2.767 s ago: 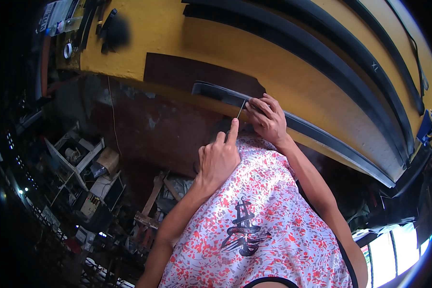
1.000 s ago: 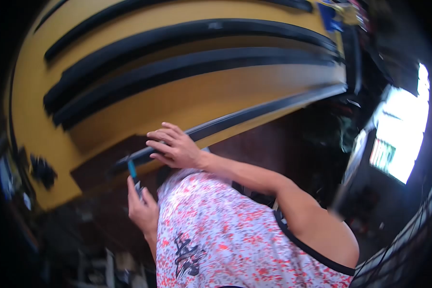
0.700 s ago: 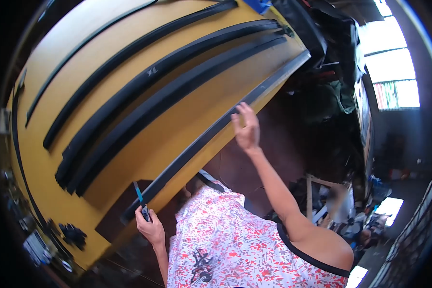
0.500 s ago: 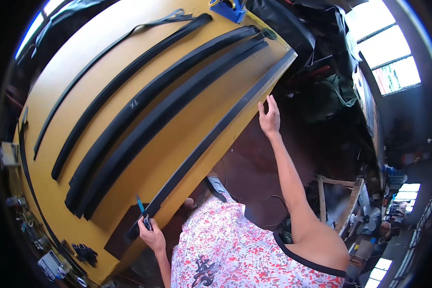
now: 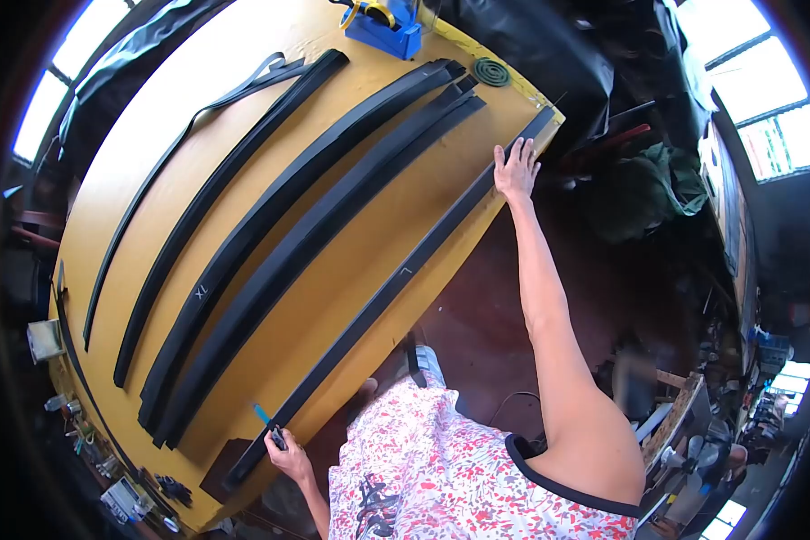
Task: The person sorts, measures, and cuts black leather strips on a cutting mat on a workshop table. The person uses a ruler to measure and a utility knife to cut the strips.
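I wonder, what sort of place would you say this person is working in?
Most likely a small workshop, perhaps for rubber trim: long black strips lie across a yellow worktable, the left hand grips a blue-tipped tool at one strip's end, and small tools crowd the table's edge.

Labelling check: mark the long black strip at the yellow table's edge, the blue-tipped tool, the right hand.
long black strip (image 5: 382, 301), head view, mid-length.
blue-tipped tool (image 5: 261, 414), head view, blue tip.
right hand (image 5: 516, 169), head view, back.
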A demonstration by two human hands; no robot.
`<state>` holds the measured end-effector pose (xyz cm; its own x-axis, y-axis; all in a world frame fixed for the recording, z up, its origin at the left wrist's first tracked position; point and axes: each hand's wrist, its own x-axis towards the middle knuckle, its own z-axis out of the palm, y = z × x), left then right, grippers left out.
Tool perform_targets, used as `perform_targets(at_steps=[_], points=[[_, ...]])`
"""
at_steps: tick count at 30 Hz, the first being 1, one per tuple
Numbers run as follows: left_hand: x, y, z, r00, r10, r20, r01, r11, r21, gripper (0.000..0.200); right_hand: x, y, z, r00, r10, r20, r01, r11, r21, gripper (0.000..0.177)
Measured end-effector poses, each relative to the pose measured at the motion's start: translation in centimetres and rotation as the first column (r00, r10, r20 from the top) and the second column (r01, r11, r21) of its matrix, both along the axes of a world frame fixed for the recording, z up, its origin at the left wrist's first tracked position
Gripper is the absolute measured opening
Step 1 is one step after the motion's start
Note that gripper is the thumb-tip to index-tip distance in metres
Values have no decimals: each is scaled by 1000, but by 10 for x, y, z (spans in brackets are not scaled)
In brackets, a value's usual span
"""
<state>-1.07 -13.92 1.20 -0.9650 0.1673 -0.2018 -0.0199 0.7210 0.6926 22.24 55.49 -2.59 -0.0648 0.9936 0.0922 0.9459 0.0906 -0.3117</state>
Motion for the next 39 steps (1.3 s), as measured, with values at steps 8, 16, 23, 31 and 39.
perform_targets(at_steps=[8,16,23,31,39], points=[[9,25,4,978,172,121,-176,984,30,18,0,-3,4,1000,-12,-15,12,1000,6,82],[13,33,3,980,180,86,-183,983,29,17,4,7,5,1000,3,12,-3,1000,-5,81],[11,17,2,982,188,2,-188,982,15,19,32,54,15,993,-23,-115,66,923,379,53],[20,31,33,972,235,-15,-235,972,-27,20,22,147,47,928,-372,-3,372,928,24,52],[26,31,42,957,290,-12,-289,957,18,15,29,175,41,910,-377,174,376,926,37,44]])
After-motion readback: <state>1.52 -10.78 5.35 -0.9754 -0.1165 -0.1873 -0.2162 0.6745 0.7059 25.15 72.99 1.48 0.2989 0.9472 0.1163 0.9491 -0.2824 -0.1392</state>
